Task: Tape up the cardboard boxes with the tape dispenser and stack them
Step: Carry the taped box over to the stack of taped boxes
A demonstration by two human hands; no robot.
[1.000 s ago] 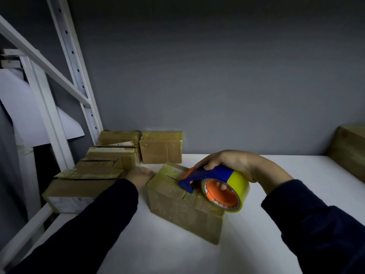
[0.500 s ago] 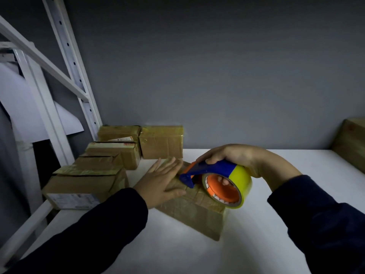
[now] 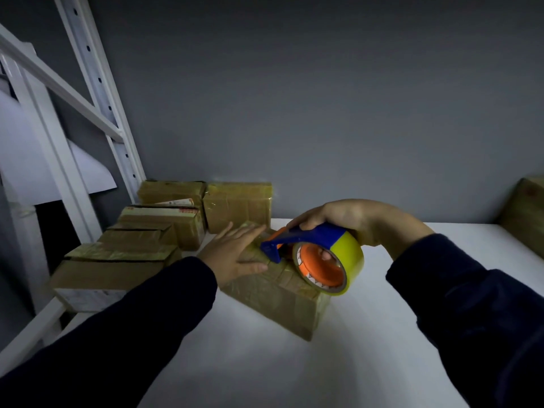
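Observation:
A small tape-wrapped cardboard box (image 3: 276,301) lies at an angle on the white table (image 3: 294,372). My left hand (image 3: 235,254) lies flat on the box's top at its far left end, fingers straight. My right hand (image 3: 347,222) grips the tape dispenser (image 3: 321,260), a blue handle with an orange core and a yellow tape roll. The dispenser's blue and orange nose rests on the box top, just right of my left fingertips.
Several taped cardboard boxes (image 3: 123,260) are grouped at the table's left, by a white shelving frame (image 3: 97,92). One more of them (image 3: 238,204) stands against the grey wall. Another box (image 3: 527,213) sits at the far right edge.
My left hand moved from the box's left side onto its top and flattened out. The box turned slightly. The dispenser stays on the box top.

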